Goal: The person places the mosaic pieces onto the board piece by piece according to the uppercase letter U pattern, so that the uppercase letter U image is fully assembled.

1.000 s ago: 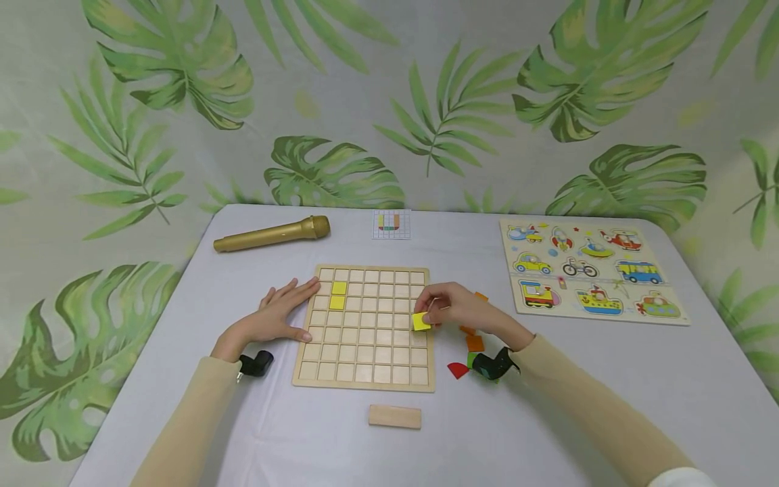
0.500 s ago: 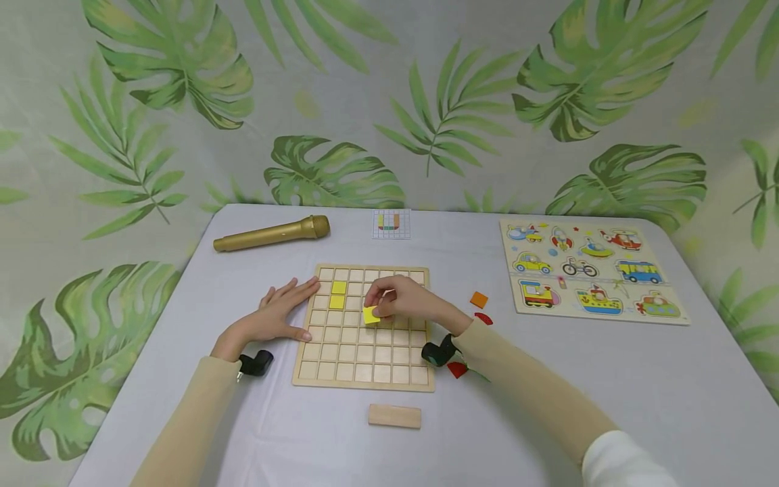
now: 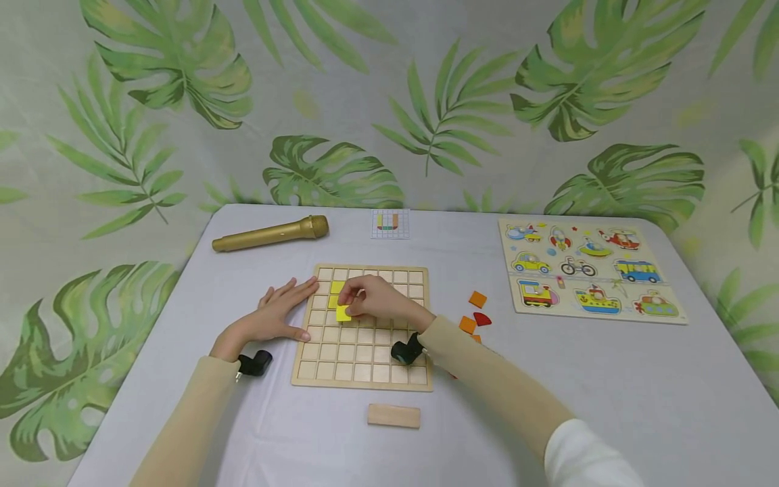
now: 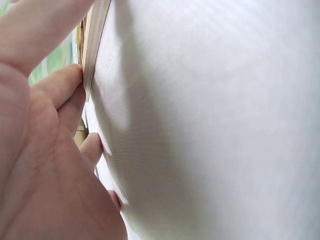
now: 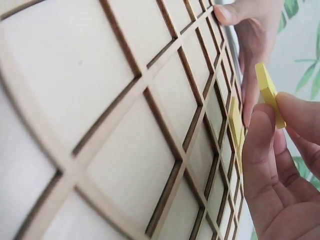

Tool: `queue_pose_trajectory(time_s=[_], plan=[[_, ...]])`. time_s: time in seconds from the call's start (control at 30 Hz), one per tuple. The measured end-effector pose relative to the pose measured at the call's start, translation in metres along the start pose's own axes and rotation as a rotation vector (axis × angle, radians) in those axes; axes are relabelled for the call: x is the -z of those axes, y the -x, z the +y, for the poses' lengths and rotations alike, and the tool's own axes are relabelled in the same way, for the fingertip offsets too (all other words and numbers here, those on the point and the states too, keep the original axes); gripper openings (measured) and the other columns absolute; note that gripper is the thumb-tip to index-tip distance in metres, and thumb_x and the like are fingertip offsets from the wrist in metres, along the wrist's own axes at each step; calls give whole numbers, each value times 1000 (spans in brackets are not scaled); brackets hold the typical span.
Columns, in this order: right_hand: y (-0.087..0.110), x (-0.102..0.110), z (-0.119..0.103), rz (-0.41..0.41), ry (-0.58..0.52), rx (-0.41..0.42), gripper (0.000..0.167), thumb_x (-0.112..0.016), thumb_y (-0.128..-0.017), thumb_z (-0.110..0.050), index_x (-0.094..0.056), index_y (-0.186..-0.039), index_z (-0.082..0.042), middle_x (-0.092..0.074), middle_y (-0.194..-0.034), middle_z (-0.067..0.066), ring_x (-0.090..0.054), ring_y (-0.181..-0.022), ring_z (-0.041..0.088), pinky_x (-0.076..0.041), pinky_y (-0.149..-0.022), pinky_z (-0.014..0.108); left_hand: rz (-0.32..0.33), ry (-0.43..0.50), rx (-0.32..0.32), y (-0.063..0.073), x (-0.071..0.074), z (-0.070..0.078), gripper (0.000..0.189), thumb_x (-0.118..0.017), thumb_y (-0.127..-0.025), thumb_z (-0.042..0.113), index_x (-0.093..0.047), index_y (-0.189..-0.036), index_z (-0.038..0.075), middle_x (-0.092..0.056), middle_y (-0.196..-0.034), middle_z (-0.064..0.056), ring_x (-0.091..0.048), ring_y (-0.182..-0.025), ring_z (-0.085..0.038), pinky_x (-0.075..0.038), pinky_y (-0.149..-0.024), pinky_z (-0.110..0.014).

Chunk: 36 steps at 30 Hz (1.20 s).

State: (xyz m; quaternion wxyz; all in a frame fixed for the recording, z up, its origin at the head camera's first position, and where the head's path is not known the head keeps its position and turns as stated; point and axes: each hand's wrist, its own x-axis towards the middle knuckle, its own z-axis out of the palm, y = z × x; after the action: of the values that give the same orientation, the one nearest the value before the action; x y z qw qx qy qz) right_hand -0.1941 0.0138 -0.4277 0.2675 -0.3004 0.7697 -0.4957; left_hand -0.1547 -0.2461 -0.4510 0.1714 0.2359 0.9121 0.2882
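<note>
Yellow square tile [image 3: 343, 312] sits pinched in your right hand [image 3: 377, 301], held over the wooden grid board [image 3: 389, 374] just below two yellow tiles [image 3: 337, 294] already seated. Your left hand [image 3: 276, 314] lies flat, fingers straight, against the board's left edge.

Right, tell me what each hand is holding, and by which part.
The right hand pinches a yellow square tile by its edges. The left hand holds nothing; it rests flat against the wooden grid board.
</note>
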Motion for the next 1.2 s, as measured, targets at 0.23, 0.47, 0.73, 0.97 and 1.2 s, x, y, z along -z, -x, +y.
queue_pose_trajectory(time_s=[0.23, 0.47, 0.73, 0.97, 1.2], plan=[[-8, -12, -4, 43, 93, -13, 12, -65, -82, 5, -66, -92, -2, -61, -82, 7, -58, -64, 13, -50, -60, 23, 1, -2, -4, 0, -1, -1, 102, -78, -76, 42, -20, -153, 8, -12, -159, -9, 1, -143, -39, 7, -104, -65], [-11, -18, -8, 53, 175, -6, 11, -65, -82, 5, -66, -91, -1, -62, -81, 7, -53, -68, 10, -45, -60, 20, 2, -7, -6, 1, -1, -2, 102, -78, -76, 43, -20, -153, 9, -12, -159, -9, 1, -143, -40, 7, -104, -66], [-15, -23, -5, 68, 336, 8, 11, -65, -82, 3, -67, -90, -5, -62, -78, 2, -52, -70, 10, -42, -66, 21, 2, -7, -12, 1, -1, -2, 102, -77, -76, 45, -20, -154, 10, -11, -160, -8, 1, -143, -39, 7, -105, -64], [-18, -26, -3, 70, 451, 31, 11, -66, -83, 2, -67, -86, -8, -60, -77, -1, -51, -70, 10, -42, -67, 22, 2, -2, -16, 1, 1, -1, 102, -77, -76, 43, -20, -153, 9, -12, -159, -9, 1, -143, -39, 7, -105, -64], [-18, -29, -6, 57, 517, 28, 11, -64, -84, 1, -67, -88, -8, -62, -82, 3, -52, -73, 12, -43, -67, 22, 0, 5, -17, 1, 1, 0, 101, -77, -77, 42, -20, -153, 9, -12, -159, -9, 1, -143, -39, 8, -105, -64]])
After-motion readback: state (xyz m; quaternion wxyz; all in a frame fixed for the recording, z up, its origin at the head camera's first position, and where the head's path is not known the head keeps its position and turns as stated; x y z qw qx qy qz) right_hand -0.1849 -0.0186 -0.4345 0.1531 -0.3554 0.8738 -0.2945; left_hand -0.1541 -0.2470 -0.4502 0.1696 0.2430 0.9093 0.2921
